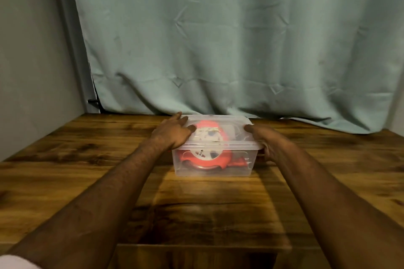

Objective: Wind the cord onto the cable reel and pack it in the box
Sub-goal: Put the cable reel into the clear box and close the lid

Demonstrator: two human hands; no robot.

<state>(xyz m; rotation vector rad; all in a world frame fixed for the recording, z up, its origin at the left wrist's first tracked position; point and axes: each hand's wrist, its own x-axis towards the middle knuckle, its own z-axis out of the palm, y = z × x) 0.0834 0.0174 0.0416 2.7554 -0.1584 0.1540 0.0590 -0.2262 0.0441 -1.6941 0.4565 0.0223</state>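
A clear plastic box [240, 165] stands on the wooden table [76, 159] with its clear lid [234, 123] on top. Inside lies the red cable reel [206, 159] with a white hub, seen through the walls. My left hand [172, 132] lies flat on the lid's left side, fingers straight, pressing down. My right hand [261, 140] grips the right rim of the lid and box, thumb on top and fingers curled under the edge. The cord itself cannot be made out.
A pale green curtain [218, 39] hangs right behind the box, its hem lying on the table's back edge. A grey wall [32, 50] stands at the left. The table's front edge [203, 247] is close to me.
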